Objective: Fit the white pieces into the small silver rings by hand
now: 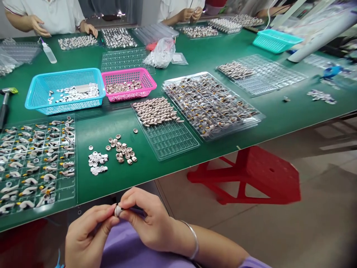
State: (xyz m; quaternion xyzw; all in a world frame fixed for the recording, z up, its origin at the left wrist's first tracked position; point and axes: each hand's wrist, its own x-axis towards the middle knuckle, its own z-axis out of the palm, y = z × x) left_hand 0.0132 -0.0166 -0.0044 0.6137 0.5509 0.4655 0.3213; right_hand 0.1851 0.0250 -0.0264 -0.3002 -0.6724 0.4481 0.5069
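Observation:
Below the table's front edge my left hand [86, 234] and my right hand [149, 219] meet, both pinching one small silvery round part [118, 210] between fingertips. My right wrist carries a silver bangle [193, 238]. On the green table [111, 126] just ahead lie a pile of small white discs [97, 163] and a pile of small brownish caps [122, 148]. A clear tray of beige curved parts [33, 163] sits at the left.
A blue basket [65, 91] and a pink basket [128, 85] hold small parts. Clear trays of parts [164, 126] [212, 104] [262, 74] spread to the right. A red stool [251, 175] stands under the table. Other people's hands [39, 26] [189, 14] work at the far side.

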